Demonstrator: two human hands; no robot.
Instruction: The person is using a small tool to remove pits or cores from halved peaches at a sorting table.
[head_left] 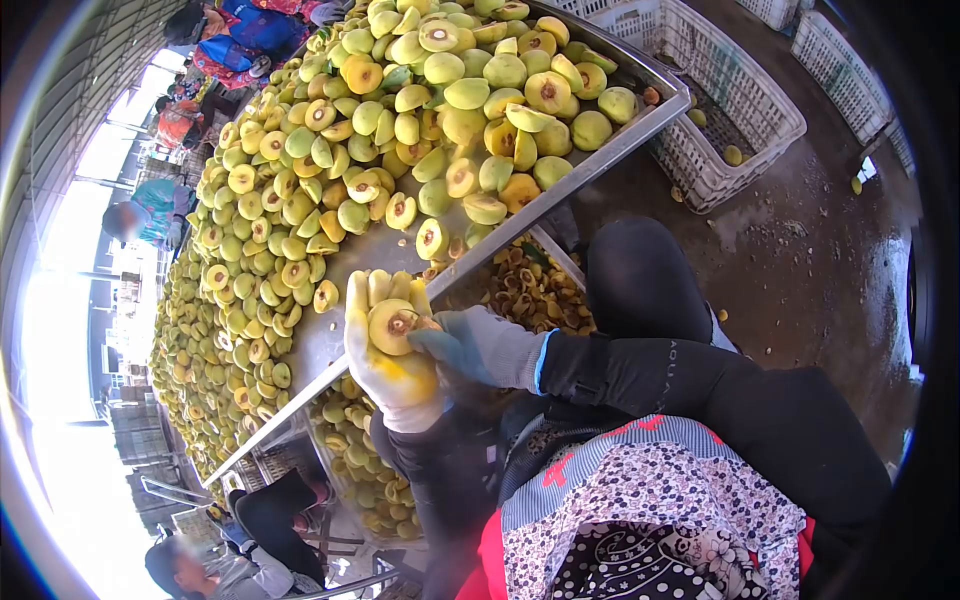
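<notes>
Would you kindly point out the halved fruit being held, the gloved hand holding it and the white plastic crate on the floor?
halved fruit [393,325], head view, on its cut face.
left hand [397,380], head view, on the yellow glove's palm.
white crate [748,162], head view, on its latticed outer wall.

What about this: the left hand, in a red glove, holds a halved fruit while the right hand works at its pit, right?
Not quite: the head view shows the left hand in a yellow glove, not red. It does hold the halved fruit while the right hand works at its pit.
</notes>
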